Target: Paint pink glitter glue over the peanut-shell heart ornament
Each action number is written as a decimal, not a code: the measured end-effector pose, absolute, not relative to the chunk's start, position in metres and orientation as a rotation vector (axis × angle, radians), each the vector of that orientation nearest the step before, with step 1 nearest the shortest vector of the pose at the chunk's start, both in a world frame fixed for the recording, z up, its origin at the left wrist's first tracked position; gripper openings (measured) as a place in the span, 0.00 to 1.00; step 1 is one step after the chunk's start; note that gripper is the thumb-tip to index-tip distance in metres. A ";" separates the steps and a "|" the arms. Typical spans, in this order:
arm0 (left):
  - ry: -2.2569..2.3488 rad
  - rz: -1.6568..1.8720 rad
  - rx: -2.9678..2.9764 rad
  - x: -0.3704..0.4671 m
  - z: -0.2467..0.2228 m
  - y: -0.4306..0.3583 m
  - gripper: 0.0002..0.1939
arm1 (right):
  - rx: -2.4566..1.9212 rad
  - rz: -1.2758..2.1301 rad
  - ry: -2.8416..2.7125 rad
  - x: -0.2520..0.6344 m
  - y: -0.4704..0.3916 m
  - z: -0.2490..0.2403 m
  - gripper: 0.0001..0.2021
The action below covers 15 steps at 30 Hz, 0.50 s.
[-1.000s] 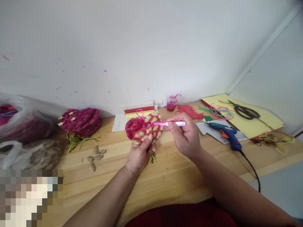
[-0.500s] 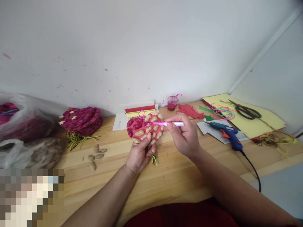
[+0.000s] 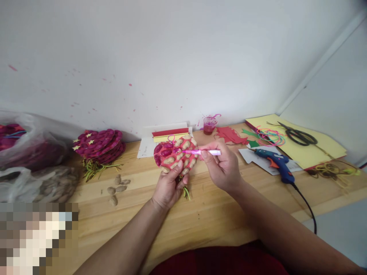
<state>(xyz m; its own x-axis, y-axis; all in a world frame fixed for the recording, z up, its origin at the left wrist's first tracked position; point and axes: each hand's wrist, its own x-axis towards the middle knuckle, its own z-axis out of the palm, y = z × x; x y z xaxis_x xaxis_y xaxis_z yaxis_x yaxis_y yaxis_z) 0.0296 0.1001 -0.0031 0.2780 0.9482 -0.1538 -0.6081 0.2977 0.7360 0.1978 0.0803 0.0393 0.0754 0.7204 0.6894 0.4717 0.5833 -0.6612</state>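
My left hand (image 3: 169, 186) is closed on the lower edge of a round red craft piece (image 3: 174, 157) covered with peanuts, holding it tilted above the table. Peanuts on its left side are painted magenta; those in the middle and on the right are bare tan. A pink loop of cord sticks out at its top, and green and yellow strands hang below. In my right hand (image 3: 222, 166) is a paintbrush (image 3: 210, 152) with a pale handle, pinched between thumb and fingers. Its magenta tip meets a peanut near the piece's middle.
Behind stands a cup of magenta paint (image 3: 210, 125). Red paper cutouts (image 3: 231, 135), a blue glue gun (image 3: 273, 160) and black scissors (image 3: 301, 135) lie right. Leftward are stacked magenta peanut pieces (image 3: 100, 145), loose peanuts (image 3: 117, 188) and a plastic bag of peanuts (image 3: 54, 185).
The brush and my right hand have shifted very slightly left. My left hand keeps its hold on the craft piece, and the whole view has drifted a little.
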 end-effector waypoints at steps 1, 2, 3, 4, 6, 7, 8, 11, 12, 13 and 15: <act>0.655 1.139 0.624 0.030 -0.003 0.100 0.22 | -1.037 0.235 -1.563 0.198 0.080 0.039 0.03; 0.654 1.140 0.629 0.030 -0.003 0.100 0.22 | -1.039 0.223 -1.560 0.198 0.081 0.039 0.03; 0.656 1.140 0.632 0.030 -0.002 0.100 0.21 | -1.042 0.212 -1.560 0.198 0.081 0.039 0.03; 0.659 1.139 0.634 0.031 -0.002 0.100 0.21 | -1.042 0.200 -1.565 0.198 0.081 0.039 0.03; 0.660 1.142 0.644 0.032 -0.002 0.100 0.20 | -1.040 0.175 -1.592 0.197 0.082 0.040 0.03; 0.659 1.148 0.648 0.032 -0.002 0.099 0.20 | -1.041 0.162 -1.612 0.196 0.082 0.040 0.03; 0.659 1.155 0.649 0.033 -0.001 0.099 0.20 | -1.043 0.148 -1.628 0.196 0.082 0.040 0.02; 0.667 1.173 0.641 0.034 0.000 0.099 0.21 | -1.056 0.125 -1.657 0.194 0.080 0.042 0.01; 0.671 1.177 0.636 0.035 0.001 0.099 0.21 | -1.056 0.118 -1.656 0.194 0.079 0.042 0.01; 0.673 1.178 0.633 0.035 0.001 0.099 0.21 | -1.052 0.112 -1.648 0.194 0.079 0.042 0.01; 0.674 1.174 0.632 0.035 0.002 0.099 0.21 | -1.042 0.108 -1.617 0.194 0.078 0.042 0.02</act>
